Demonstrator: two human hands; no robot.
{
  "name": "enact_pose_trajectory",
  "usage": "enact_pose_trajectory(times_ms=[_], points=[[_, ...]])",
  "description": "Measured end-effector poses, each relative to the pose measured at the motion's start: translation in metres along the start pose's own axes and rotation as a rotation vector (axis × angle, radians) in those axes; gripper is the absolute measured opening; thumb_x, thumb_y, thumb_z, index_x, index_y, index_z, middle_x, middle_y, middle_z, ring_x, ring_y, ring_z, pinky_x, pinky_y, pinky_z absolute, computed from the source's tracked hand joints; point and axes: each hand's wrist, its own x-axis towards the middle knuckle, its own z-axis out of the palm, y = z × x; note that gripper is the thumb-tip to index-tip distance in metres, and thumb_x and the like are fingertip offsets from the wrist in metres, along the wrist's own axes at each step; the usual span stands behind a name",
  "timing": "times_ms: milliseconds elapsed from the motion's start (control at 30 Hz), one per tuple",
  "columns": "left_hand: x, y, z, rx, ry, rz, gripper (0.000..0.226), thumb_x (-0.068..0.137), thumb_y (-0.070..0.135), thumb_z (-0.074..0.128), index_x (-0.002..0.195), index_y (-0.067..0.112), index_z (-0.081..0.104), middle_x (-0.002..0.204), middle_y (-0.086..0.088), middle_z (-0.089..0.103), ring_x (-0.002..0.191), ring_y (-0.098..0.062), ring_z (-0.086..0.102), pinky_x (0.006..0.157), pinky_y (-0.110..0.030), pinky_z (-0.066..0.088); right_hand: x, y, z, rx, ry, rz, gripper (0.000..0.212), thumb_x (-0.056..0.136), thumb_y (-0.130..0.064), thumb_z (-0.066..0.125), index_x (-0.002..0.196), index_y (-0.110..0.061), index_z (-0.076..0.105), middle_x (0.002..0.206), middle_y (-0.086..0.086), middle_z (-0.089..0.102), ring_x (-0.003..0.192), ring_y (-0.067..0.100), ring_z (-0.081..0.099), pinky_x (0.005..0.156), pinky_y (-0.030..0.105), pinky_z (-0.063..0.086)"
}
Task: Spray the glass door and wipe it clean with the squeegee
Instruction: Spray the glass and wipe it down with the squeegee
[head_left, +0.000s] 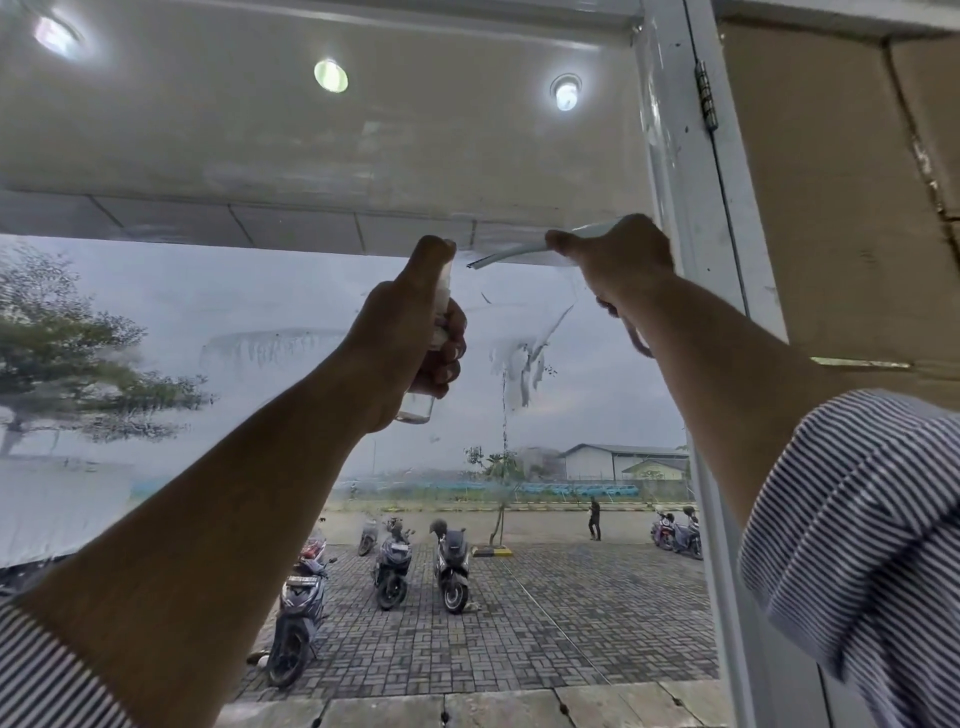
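Note:
The glass door (260, 291) fills the view, with wet foam streaks at mid-height left and just right of centre. My left hand (410, 338) is wrapped around a small clear spray bottle (418, 410), thumb on its white top, held up close to the pane. My right hand (618, 254) grips a white squeegee (506, 257), whose blade lies against the glass high up near the door's right edge. Most of the squeegee's handle is hidden by the hand.
The white door frame (691, 208) with a metal hinge (707, 96) runs down the right side, with a beige wall beyond. Through the glass I see parked motorbikes (392, 566) on paving, a tree and a distant person.

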Motion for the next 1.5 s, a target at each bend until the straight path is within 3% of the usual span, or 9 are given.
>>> enact_pose_trajectory(times_ms=[167, 333, 400, 567, 700, 800, 933, 1200, 1500], points=[[-0.003, 0.005, 0.001, 0.002, -0.004, 0.016, 0.065, 0.099, 0.056, 0.040, 0.053, 0.010, 0.048, 0.046, -0.006, 0.046, 0.039, -0.019, 0.041, 0.048, -0.023, 0.038, -0.002, 0.002, 0.004, 0.143, -0.136, 0.173, 0.059, 0.076, -0.062, 0.076, 0.092, -0.008, 0.058, 0.053, 0.005, 0.051, 0.035, 0.015, 0.042, 0.040, 0.018, 0.038], [-0.003, 0.008, -0.003, -0.001, -0.008, 0.025, 0.067, 0.099, 0.056, 0.040, 0.051, 0.011, 0.048, 0.046, -0.006, 0.046, 0.038, -0.019, 0.041, 0.048, -0.023, 0.038, -0.007, 0.006, 0.001, 0.275, -0.240, 0.248, 0.053, 0.079, -0.056, 0.076, 0.085, -0.008, 0.055, 0.077, 0.006, 0.056, 0.059, 0.016, 0.058, 0.035, 0.022, 0.048], [-0.003, 0.008, -0.004, 0.000, -0.008, 0.025, 0.067, 0.099, 0.056, 0.040, 0.051, 0.011, 0.049, 0.046, -0.005, 0.046, 0.039, -0.019, 0.042, 0.049, -0.023, 0.038, -0.007, 0.004, 0.001, 0.340, -0.271, 0.280, 0.049, 0.080, -0.053, 0.077, 0.079, -0.010, 0.054, 0.078, 0.005, 0.056, 0.058, 0.013, 0.058, 0.037, 0.023, 0.050], [-0.001, 0.003, -0.008, 0.020, -0.004, 0.013, 0.066, 0.099, 0.057, 0.039, 0.053, 0.011, 0.049, 0.046, -0.005, 0.047, 0.040, -0.018, 0.043, 0.047, -0.024, 0.040, -0.003, 0.006, 0.002, 0.444, -0.489, 0.409, 0.055, 0.088, -0.058, 0.065, 0.061, -0.021, 0.036, 0.044, -0.006, 0.030, 0.035, 0.010, 0.024, 0.034, 0.016, 0.024], [0.000, -0.003, -0.014, 0.016, 0.002, -0.004, 0.067, 0.099, 0.058, 0.040, 0.052, 0.011, 0.049, 0.047, -0.005, 0.046, 0.039, -0.018, 0.042, 0.046, -0.024, 0.039, 0.000, -0.002, 0.010, 0.682, -0.462, 0.458, 0.048, 0.094, -0.053, 0.058, 0.063, -0.022, 0.037, 0.046, -0.006, 0.029, 0.035, 0.011, 0.025, 0.037, 0.016, 0.025], [0.000, -0.006, -0.019, 0.016, 0.005, -0.002, 0.066, 0.098, 0.058, 0.041, 0.052, 0.011, 0.049, 0.047, -0.005, 0.046, 0.039, -0.018, 0.042, 0.048, -0.024, 0.039, 0.003, -0.014, 0.016, 0.765, -0.484, 0.472, 0.056, 0.094, -0.064, 0.049, 0.058, -0.025, 0.032, 0.048, -0.008, 0.026, 0.037, 0.009, 0.023, 0.037, 0.016, 0.022], [0.002, -0.009, -0.027, 0.013, -0.001, 0.004, 0.066, 0.099, 0.057, 0.040, 0.053, 0.010, 0.049, 0.047, -0.005, 0.047, 0.040, -0.018, 0.042, 0.049, -0.024, 0.039, 0.010, -0.032, 0.020, 0.773, -0.478, 0.480, 0.060, 0.094, -0.069, 0.040, 0.056, -0.024, 0.031, 0.043, -0.008, 0.028, 0.032, 0.009, 0.022, 0.033, 0.016, 0.021], [0.013, -0.008, -0.041, 0.011, -0.018, 0.016, 0.068, 0.098, 0.056, 0.041, 0.047, 0.012, 0.050, 0.046, -0.005, 0.046, 0.039, -0.020, 0.042, 0.048, -0.023, 0.039, 0.026, -0.055, 0.026, 0.618, -0.459, 0.491, 0.051, 0.102, -0.045, 0.040, 0.056, -0.024, 0.032, 0.043, -0.008, 0.027, 0.034, 0.009, 0.021, 0.033, 0.017, 0.018], [0.015, -0.021, -0.039, -0.021, -0.064, 0.013, 0.066, 0.098, 0.056, 0.041, 0.052, 0.009, 0.050, 0.047, -0.005, 0.047, 0.039, -0.019, 0.042, 0.050, -0.025, 0.038, 0.005, -0.038, 0.037, 0.526, -0.495, 0.552, 0.052, 0.103, -0.049, 0.037, 0.058, -0.024, 0.027, 0.040, -0.007, 0.023, 0.029, 0.009, 0.018, 0.030, 0.014, 0.014]])
